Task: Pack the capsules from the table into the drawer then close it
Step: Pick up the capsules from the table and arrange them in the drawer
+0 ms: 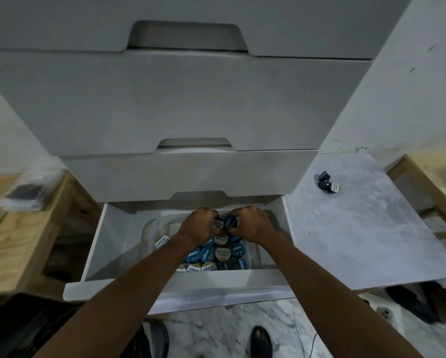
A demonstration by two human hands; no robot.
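Centre frame, over open drawer (180,282): left hand (200,224), right hand (253,223), each grip curled tight round held capsules (224,222). Packed capsules (223,253) below. Stray capsules (327,183) on worktop (358,228), right of frame. Likely light, rigid, slick; pinch by sides.

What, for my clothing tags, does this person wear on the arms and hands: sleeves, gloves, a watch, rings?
Nothing shows. The left forearm and right forearm are bare to the frame's edge: no sleeves, no watch, no bracelet. The left hand and right hand are ungloved; rings cannot be ruled out from this angle.
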